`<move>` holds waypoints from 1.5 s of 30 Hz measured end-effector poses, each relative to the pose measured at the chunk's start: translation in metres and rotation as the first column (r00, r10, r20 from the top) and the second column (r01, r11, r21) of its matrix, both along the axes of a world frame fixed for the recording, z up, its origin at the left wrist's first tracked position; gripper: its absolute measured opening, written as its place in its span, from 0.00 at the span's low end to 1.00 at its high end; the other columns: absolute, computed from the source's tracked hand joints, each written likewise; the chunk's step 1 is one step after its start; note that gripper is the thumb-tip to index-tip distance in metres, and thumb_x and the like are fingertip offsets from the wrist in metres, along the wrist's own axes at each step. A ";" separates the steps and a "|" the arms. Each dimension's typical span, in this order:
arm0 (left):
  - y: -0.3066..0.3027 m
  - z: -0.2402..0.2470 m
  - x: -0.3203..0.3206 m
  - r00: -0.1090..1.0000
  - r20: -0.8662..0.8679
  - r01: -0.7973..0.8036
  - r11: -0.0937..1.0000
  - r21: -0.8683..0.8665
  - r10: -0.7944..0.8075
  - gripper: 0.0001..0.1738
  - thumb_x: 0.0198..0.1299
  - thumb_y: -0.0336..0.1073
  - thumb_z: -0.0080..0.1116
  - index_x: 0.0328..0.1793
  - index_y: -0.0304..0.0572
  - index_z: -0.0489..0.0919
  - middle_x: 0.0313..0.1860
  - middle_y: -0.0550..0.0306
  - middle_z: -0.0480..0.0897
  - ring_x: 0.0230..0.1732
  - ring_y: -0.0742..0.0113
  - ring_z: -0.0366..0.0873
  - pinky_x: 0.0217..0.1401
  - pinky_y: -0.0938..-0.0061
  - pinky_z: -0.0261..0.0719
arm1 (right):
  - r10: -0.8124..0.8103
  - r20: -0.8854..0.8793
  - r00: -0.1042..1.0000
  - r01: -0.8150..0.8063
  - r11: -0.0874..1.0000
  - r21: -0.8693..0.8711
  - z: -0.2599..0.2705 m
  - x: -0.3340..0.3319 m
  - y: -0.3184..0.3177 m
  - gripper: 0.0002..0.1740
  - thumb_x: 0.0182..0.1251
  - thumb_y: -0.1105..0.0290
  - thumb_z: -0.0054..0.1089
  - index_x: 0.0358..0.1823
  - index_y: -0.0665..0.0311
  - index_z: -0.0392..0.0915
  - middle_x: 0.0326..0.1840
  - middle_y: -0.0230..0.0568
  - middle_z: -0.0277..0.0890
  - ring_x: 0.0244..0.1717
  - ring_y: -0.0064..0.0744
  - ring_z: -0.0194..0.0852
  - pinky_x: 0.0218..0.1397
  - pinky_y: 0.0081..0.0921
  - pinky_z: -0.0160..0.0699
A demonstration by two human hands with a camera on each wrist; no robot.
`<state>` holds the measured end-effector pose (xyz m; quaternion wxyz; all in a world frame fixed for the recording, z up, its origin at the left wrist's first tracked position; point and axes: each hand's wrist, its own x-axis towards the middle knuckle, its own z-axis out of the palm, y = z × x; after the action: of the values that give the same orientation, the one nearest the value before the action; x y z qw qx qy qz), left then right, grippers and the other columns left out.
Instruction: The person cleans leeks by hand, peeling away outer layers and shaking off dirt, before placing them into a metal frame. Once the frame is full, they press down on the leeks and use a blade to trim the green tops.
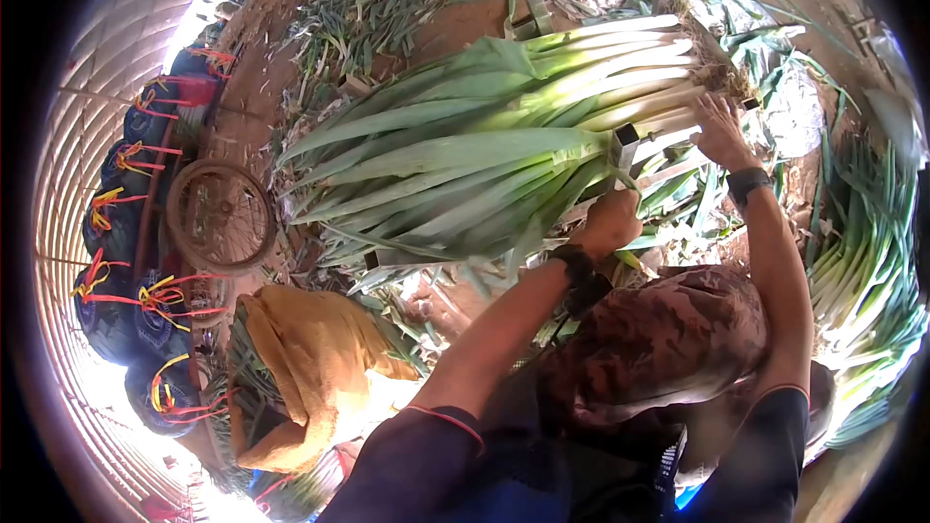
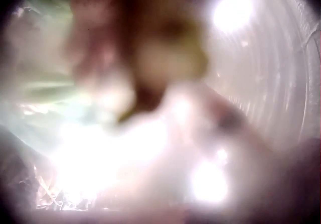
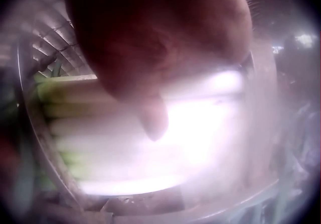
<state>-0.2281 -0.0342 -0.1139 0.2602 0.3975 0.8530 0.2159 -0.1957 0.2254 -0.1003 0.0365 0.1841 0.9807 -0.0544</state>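
Note:
A thick bundle of leeks (image 1: 465, 150) lies in a low metal frame, its white stalks (image 1: 635, 77) and root ends to the right. My right hand (image 1: 725, 131) rests with extended fingers on the white stalks near the roots. In the right wrist view, a fingertip (image 3: 154, 123) overlaps the side-by-side stalks (image 3: 100, 128). My left hand (image 1: 608, 223) is curled beside a square metal post (image 1: 625, 140) at the bundle's near side. A narrow green leaf strip (image 1: 623, 177) comes out of its top. The left wrist view is blurred and glare-filled.
More leeks (image 1: 862, 281) are piled at the right. A spoked wheel (image 1: 221, 216) and dark bundles with red and yellow ties (image 1: 116, 213) stand at left. An orange-brown cloth (image 1: 315, 358) covers greens at the near left. Loose leaves (image 1: 358, 19) litter the ground.

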 end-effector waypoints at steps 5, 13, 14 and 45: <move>-0.031 -0.152 0.056 0.892 0.266 0.327 0.928 0.179 -0.365 0.10 0.51 0.35 0.57 0.33 0.34 0.78 0.32 0.35 0.82 0.37 0.39 0.81 0.41 0.51 0.78 | 0.021 0.000 1.000 -0.021 1.000 0.010 0.000 0.000 0.002 0.38 0.63 0.70 0.52 0.77 0.58 0.59 0.80 0.47 0.56 0.82 0.48 0.44 0.84 0.50 0.32; -0.042 0.057 0.010 0.878 0.020 0.477 0.872 -0.109 -0.478 0.09 0.48 0.33 0.61 0.35 0.36 0.80 0.32 0.41 0.82 0.38 0.41 0.82 0.40 0.55 0.79 | 0.075 -0.178 0.981 -0.069 0.997 0.037 -0.031 0.008 0.012 0.38 0.61 0.74 0.51 0.77 0.57 0.59 0.77 0.51 0.60 0.80 0.47 0.50 0.83 0.53 0.30; -0.048 0.094 0.000 0.878 -0.054 0.476 0.879 -0.014 -0.476 0.10 0.47 0.32 0.61 0.37 0.37 0.81 0.32 0.42 0.82 0.37 0.41 0.82 0.41 0.57 0.79 | 0.043 -0.107 0.993 -0.044 0.999 -0.004 -0.015 0.008 0.005 0.38 0.61 0.72 0.52 0.76 0.58 0.59 0.78 0.49 0.59 0.81 0.46 0.48 0.84 0.52 0.30; -0.001 0.245 0.127 0.910 -0.224 0.413 0.802 0.431 -0.348 0.29 0.61 0.25 0.54 0.71 0.33 0.70 0.71 0.40 0.71 0.75 0.49 0.64 0.79 0.59 0.60 | -0.763 -0.177 0.622 0.673 0.636 -0.378 -0.125 0.294 -0.036 0.20 0.60 0.76 0.52 0.55 0.62 0.77 0.58 0.49 0.72 0.59 0.50 0.73 0.61 0.43 0.75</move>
<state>-0.1011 -0.0355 0.1309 0.1368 0.6252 0.6931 0.3316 0.0986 0.1896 -0.2256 -0.1234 0.5455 0.7967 -0.2291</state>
